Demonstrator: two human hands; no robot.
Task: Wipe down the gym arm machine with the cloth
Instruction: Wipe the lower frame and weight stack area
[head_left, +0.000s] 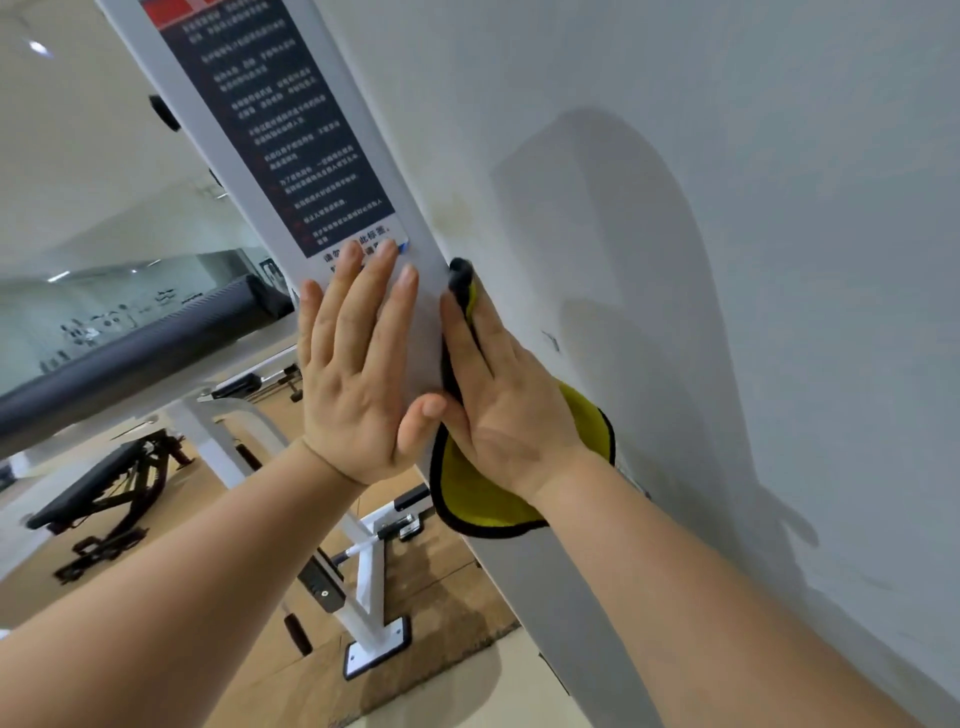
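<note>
The gym machine's white upright column (415, 218) runs diagonally through the view, carrying a dark instruction label (275, 119). My left hand (358, 374) lies flat on the column's front face just below the label, fingers straight. My right hand (504, 400) presses a yellow cloth with black edging (478, 499) against the column's right side, fingers straight along the edge. The cloth's lower part hangs below my right palm and a dark tip of it shows above my fingertips.
A white wall (727, 208) stands close behind the column on the right. A black padded roller (135, 348) crosses on the left. Below are a black bench (98, 493), white frame legs (363, 587) with a floor plate, and a wooden floor (447, 587).
</note>
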